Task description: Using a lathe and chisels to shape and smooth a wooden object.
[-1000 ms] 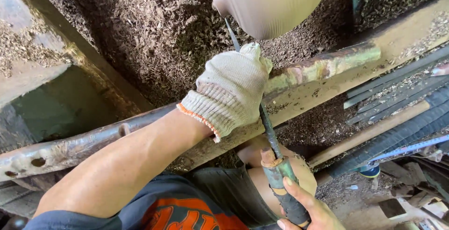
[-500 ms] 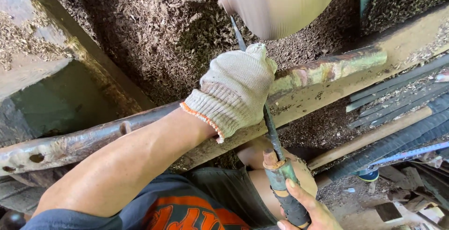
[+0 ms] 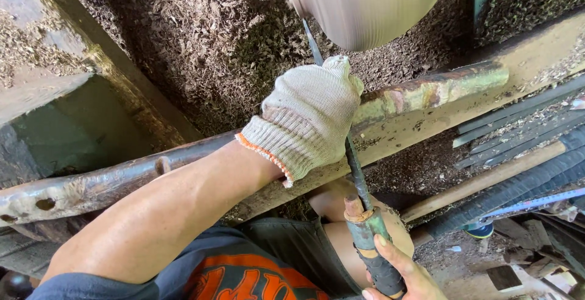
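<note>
A rounded, pale wooden piece [image 3: 372,4] is blurred with spin at the top of the view. A long metal turning tool [image 3: 356,172] runs from it down to a taped handle. My left hand [image 3: 308,117], in a knit glove with an orange cuff, presses the tool's shaft down on a worn metal rest bar [image 3: 426,92]. My right hand [image 3: 399,272], bare, grips the handle at the bottom edge, above my knee. The tool's tip [image 3: 308,28] meets the underside of the spinning piece.
Wood shavings [image 3: 207,38] cover the bed behind the bar. A wooden beam [image 3: 536,50] runs to the right. Several long metal tools and a wooden stick [image 3: 512,147] lie on the right. A greenish block [image 3: 67,129] stands at the left.
The view has drifted slightly, so the spinning piece sits a little further right. Both hands keep the same grip on the tool, shifted slightly right along the rest bar.
</note>
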